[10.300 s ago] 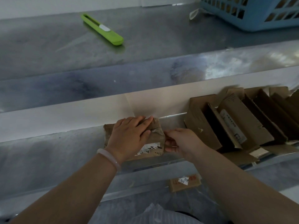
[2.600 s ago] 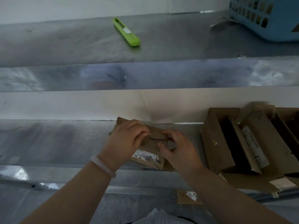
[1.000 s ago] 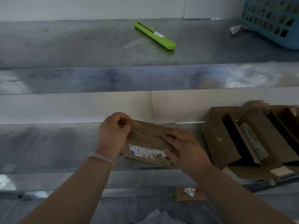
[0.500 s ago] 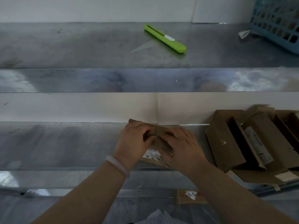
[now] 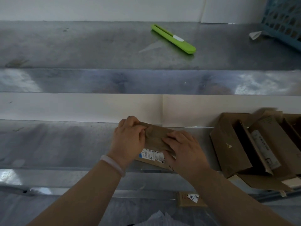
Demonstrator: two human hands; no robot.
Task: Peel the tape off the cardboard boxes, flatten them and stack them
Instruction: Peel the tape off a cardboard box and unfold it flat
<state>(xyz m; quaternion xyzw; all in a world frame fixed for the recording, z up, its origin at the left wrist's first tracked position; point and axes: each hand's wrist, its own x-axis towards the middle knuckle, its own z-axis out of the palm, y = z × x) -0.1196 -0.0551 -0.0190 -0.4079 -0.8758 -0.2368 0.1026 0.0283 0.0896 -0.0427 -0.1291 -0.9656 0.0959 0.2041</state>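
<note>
Small cardboard box (image 5: 156, 141) lies on lower steel shelf (image 5: 57, 144), near front edge, center of view, w/ white barcode label (image 5: 152, 155) facing up on its near side. Left hand (image 5: 128, 141) curls over box's far-left corner, fingers clenched on a flap or tape end there; can't tell which, too dim. Right hand (image 5: 184, 149) lies flat on box's right half, pressing down, not grasping anything. Judged step: flattening or working off last tape; box looks mostly collapsed but not fully flat. Risks: (1) near edge of box sits about at shelf lip, so a hard push from right hand could slide it off toward floor, where another cardboard piece (image 5: 190, 199) w/ handwritten tag already lies. (2) If tape remains under left fingers, a fast pull could tear the paper face instead of lifting tape cleanly. (3) Pressing before seams are free may crumple panel, giving an uneven stack. Pile of opened boxes (image 5: 254, 149) leans at right, well apart from hands; looks loosely propped, so adding to it carelessly could tip it. Green box cutter (image 5: 173, 39) rests on upper shelf, out of play. Blue basket (image 5: 285, 20) at far right corner.
</note>
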